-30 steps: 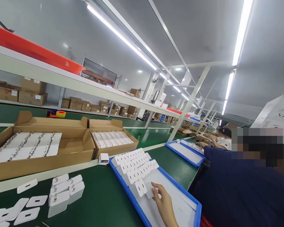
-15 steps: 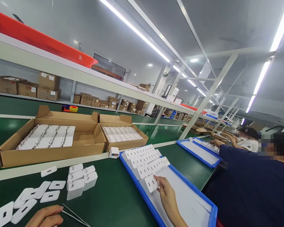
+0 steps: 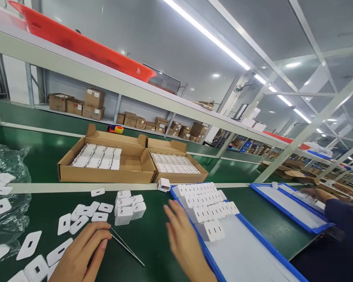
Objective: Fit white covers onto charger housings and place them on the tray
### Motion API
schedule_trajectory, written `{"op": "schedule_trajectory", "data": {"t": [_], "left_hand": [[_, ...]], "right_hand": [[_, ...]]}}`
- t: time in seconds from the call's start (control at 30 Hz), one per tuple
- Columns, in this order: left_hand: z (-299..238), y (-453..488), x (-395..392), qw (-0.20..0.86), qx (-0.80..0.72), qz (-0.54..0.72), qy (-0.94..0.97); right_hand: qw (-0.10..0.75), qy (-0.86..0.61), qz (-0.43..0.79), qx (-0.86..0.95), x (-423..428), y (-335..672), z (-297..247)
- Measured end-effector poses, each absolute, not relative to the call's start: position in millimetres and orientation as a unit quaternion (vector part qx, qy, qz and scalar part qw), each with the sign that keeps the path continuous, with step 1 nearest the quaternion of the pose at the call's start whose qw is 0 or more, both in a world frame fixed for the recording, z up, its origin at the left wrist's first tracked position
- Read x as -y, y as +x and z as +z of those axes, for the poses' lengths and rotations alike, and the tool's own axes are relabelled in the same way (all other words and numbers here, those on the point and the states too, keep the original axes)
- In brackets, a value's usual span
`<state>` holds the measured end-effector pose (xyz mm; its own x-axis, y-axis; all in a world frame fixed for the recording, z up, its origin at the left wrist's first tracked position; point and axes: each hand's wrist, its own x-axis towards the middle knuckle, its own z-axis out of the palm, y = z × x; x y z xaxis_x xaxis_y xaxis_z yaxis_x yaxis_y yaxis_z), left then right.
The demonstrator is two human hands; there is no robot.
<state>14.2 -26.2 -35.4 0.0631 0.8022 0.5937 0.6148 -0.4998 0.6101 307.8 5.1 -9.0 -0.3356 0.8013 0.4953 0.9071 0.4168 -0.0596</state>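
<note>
My left hand [image 3: 82,254] rests low on the green bench with its fingers pinched on thin metal tweezers [image 3: 126,246], whose tips point right. My right hand [image 3: 182,239] hovers open, fingers stretched out, just left of the blue-rimmed tray [image 3: 253,231] that carries rows of white charger bodies [image 3: 206,203]. A small cluster of white charger bodies [image 3: 128,205] stands ahead of my left hand. Flat white cover plates [image 3: 82,217] with rectangular holes lie scattered around it.
Two open cardboard boxes [image 3: 126,172] of white parts sit behind a white strip. A single charger [image 3: 164,184] lies at the tray's far corner. Clear plastic wrap [image 3: 6,188] is at the left. A co-worker's arm [image 3: 338,205] reaches to another blue tray [image 3: 291,203] on the right.
The view swung left and down. My right hand left the chargers on the tray and moved left off it, opening. My left hand with the tweezers came further into view.
</note>
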Motion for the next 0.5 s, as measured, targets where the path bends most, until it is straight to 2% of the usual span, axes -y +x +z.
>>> {"op": "schedule_trajectory", "data": {"t": [0.1,0.3,0.4,0.5], "left_hand": [[-39,3,17,0.076,-0.482,0.459,0.742],[-39,-6,2,0.098,-0.516,0.448,0.724],[-36,-1,5,0.131,-0.507,0.381,0.762],[-32,6,11,0.2,-0.465,0.355,0.786]], "right_hand": [[0.196,-0.49,0.024,0.849,-30,247,-27],[0.293,-0.512,0.141,0.795,-45,237,-41],[0.327,-0.51,0.259,0.752,-38,234,-28],[0.316,-0.476,0.398,0.718,-30,208,-16]]}}
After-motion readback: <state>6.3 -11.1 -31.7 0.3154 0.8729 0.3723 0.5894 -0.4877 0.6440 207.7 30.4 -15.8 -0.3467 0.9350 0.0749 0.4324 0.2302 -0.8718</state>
